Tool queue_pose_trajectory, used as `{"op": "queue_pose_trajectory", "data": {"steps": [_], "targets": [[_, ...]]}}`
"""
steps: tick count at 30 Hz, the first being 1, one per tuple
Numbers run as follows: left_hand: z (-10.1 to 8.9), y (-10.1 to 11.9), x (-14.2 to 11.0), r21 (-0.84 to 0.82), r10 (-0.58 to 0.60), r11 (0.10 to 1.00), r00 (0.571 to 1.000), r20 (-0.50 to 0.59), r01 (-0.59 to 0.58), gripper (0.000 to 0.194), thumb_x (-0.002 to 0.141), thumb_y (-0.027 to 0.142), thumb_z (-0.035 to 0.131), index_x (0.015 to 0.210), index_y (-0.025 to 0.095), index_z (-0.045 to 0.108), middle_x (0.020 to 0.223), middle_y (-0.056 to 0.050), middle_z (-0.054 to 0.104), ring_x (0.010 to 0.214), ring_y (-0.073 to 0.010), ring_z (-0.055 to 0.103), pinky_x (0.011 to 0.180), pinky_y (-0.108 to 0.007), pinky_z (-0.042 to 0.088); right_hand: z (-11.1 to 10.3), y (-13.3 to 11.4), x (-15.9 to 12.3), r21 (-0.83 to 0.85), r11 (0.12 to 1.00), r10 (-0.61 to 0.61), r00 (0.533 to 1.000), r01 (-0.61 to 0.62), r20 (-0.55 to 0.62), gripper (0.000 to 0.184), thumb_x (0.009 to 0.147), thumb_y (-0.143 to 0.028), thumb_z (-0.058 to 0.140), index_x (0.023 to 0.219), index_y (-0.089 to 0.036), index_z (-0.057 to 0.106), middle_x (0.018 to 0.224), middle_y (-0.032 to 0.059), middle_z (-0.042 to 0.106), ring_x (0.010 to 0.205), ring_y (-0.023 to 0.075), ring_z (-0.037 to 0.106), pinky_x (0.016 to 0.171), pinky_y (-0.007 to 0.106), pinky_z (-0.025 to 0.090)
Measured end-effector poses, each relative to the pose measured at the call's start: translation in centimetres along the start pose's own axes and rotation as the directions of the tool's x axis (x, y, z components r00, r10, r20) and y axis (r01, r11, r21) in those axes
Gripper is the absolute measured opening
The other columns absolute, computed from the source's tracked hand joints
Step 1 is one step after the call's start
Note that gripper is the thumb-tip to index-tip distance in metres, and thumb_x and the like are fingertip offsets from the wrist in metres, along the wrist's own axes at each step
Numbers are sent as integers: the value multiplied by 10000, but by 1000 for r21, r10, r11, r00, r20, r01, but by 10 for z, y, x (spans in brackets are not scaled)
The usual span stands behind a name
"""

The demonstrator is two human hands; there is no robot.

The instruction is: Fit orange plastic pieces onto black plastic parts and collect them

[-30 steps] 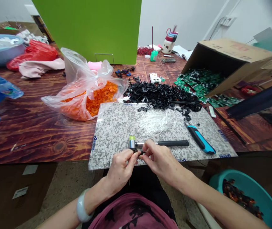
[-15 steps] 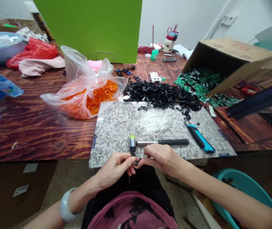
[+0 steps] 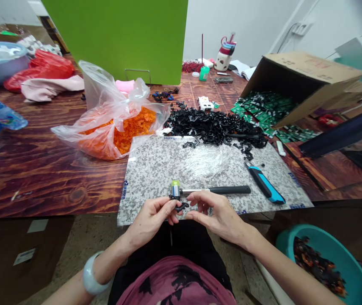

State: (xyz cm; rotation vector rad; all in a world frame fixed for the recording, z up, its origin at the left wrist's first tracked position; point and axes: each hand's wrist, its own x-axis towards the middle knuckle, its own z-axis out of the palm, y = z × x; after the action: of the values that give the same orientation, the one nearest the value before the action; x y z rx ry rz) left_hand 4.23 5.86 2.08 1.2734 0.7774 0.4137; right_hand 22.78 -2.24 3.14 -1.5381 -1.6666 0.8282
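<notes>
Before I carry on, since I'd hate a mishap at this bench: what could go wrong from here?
The left hand pinches a small black part near the front edge of the speckled board; if it slips, it might drop off that edge.
The utility knife points its tip toward the pile of black parts, so a reaching hand could brush it; whether the blade is out is too small to tell.

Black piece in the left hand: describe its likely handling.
The black piece, pinched in the left hand, is probably light, being so small; likely stiff, its free end jutting without drooping; its bent shape should hinder rolling.
</notes>
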Motion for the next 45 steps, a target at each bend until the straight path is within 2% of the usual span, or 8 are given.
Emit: {"op": "queue_pose_trajectory", "data": {"steps": [9, 13, 17, 20, 23, 30, 35, 45], "targets": [[-1, -2, 0, 54, 20, 998, 1000, 12, -20, 360, 844, 456, 569, 854, 125, 710, 595, -17, 649, 564, -136, 584, 571, -231, 468, 7, -2, 3, 194, 973, 115, 992, -124, 55, 135, 874, -275, 566, 872, -159, 636, 766, 23, 652, 671, 122, 570, 584, 227, 446], [1, -7, 1, -95, 32, 995, 999, -37, -35, 385, 841, 484, 572, 881, 127, 712, 625, -14, 642, 581, -127, 564, 577, -222, 457, 19, 3, 4, 492, 823, 286, 956, -283, 71, 214, 814, -365, 639, 844, -155, 612, 675, -20, 586, 540, 84, 510, 483, 198, 426], [10, -13, -1, -146, 59, 986, 987, -150, -81, 328, 799, 430, 659, 954, 145, 709, 680, 5, 622, 604, -108, 515, 596, -205, 428, 34, 0, 6, 696, 658, 368, 929, -287, 36, 282, 732, -399, 718, 793, -158, 585, 607, -36, 585, 465, 69, 503, 430, 186, 436], [15, -14, -1, -129, 76, 987, 980, -183, -100, 283, 815, 406, 647, 903, 148, 725, 692, 8, 602, 614, -105, 491, 603, -204, 412, 39, -3, 8, 746, 601, 374, 926, -288, 56, 312, 674, -401, 764, 763, -163, 582, 628, -19, 620, 504, 92, 562, 421, 184, 452], [13, -11, 0, -181, 58, 979, 979, -196, -95, 289, 836, 413, 620, 894, 150, 726, 690, 5, 617, 612, -102, 498, 619, -203, 418, 35, -4, 8, 738, 610, 369, 927, -290, 59, 312, 664, -397, 772, 759, -165, 586, 625, -25, 612, 499, 89, 556, 413, 183, 448], [10, -4, 0, -385, -73, 922, 996, -55, 46, 329, 792, 469, 653, 859, 147, 678, 782, -40, 683, 624, -134, 612, 521, -206, 454, 17, -3, 13, 639, 724, 356, 934, -259, -26, 317, 780, -450, 664, 869, -151, 610, 660, -5, 607, 515, 86, 541, 443, 197, 450], [10, -1, -1, -277, -74, 958, 997, 18, 77, 366, 790, 489, 649, 827, 125, 669, 646, -1, 619, 527, -94, 554, 490, -187, 426, 11, -5, 23, 610, 747, 317, 948, -264, 23, 340, 804, -472, 627, 933, -158, 630, 683, -11, 597, 503, 74, 518, 458, 201, 431], [8, -11, -4, -122, 84, 988, 992, -92, -95, 270, 860, 383, 596, 901, 128, 675, 651, 33, 511, 562, -78, 453, 530, -187, 379, 9, -1, 22, 648, 700, 294, 948, -300, 121, 327, 758, -467, 681, 809, -152, 606, 622, -29, 563, 491, 73, 475, 484, 215, 404]]}}
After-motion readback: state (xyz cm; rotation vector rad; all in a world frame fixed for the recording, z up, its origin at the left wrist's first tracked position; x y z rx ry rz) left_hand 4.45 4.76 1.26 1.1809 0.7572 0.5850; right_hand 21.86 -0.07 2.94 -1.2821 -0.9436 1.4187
